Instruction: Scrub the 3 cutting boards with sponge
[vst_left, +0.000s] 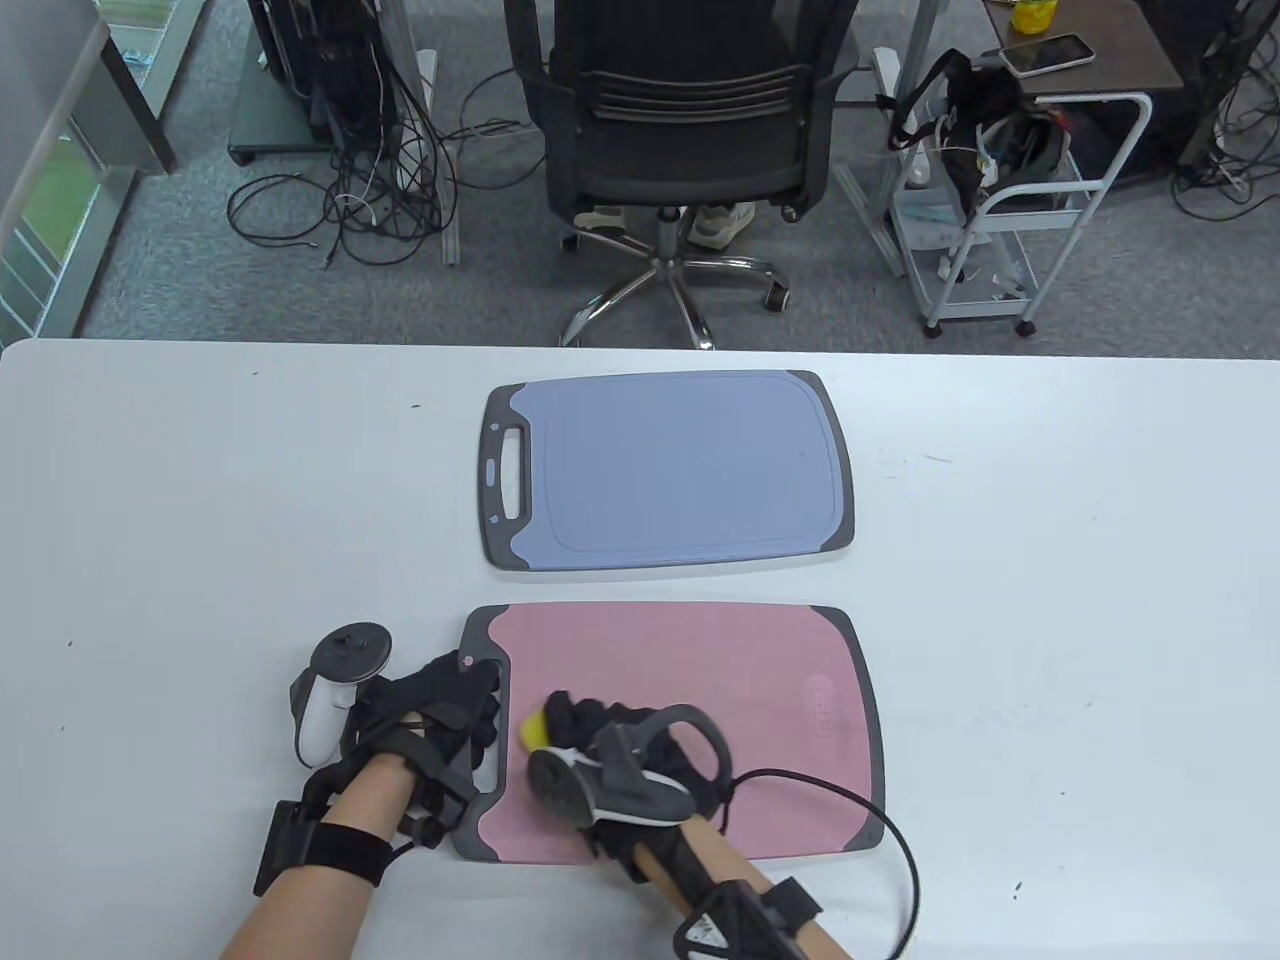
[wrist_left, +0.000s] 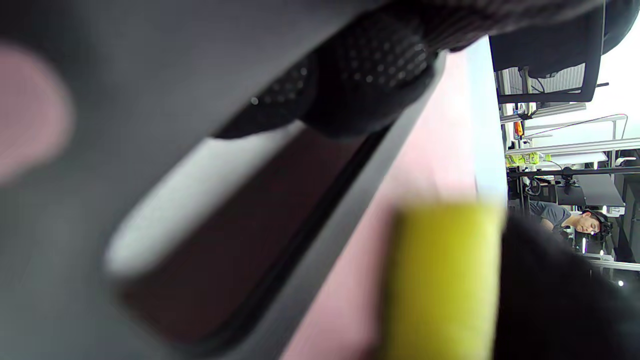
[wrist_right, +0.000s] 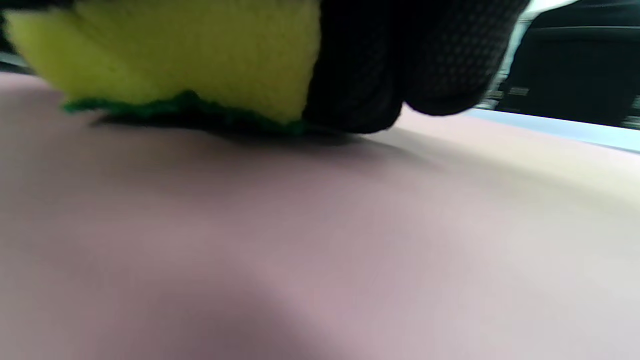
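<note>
Two cutting boards lie on the white table (vst_left: 200, 500). The blue board (vst_left: 680, 470) is farther back, and the pink board (vst_left: 720, 690) with a grey rim is close to me. My left hand (vst_left: 480, 700) rests on the pink board's handle end, its fingertips (wrist_left: 375, 75) pressing the grey bar beside the handle slot. My right hand (vst_left: 565, 715) grips a yellow sponge (vst_left: 530, 735) with a green scrub face. The sponge (wrist_right: 175, 50) is held green side down on the pink surface (wrist_right: 300, 225), near the left end. It also shows in the left wrist view as a yellow block (wrist_left: 440, 280).
A black cable (vst_left: 880, 820) loops from my right wrist over the pink board's right corner and the table. Beyond the table's far edge stand an office chair (vst_left: 680, 120), a white cart (vst_left: 1000, 200) and floor cables (vst_left: 340, 200).
</note>
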